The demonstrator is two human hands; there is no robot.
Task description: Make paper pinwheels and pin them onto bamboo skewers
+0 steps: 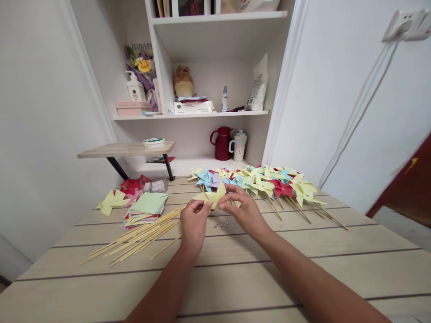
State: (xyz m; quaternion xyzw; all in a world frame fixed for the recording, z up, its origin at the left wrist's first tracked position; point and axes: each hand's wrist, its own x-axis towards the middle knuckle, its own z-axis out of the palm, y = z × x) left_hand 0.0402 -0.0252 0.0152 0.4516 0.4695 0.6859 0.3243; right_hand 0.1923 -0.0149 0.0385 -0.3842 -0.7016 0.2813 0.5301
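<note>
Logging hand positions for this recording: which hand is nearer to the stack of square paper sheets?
Left. The left hand is to the right of the paper stack, holding the yellow pinwheel; the right hand is farther right, at that pinwheel's right side.

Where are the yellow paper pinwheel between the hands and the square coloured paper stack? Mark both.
Yellow paper pinwheel [214, 196]: head view, visible middle.
Square coloured paper stack [150, 203]: head view, green top.
</note>
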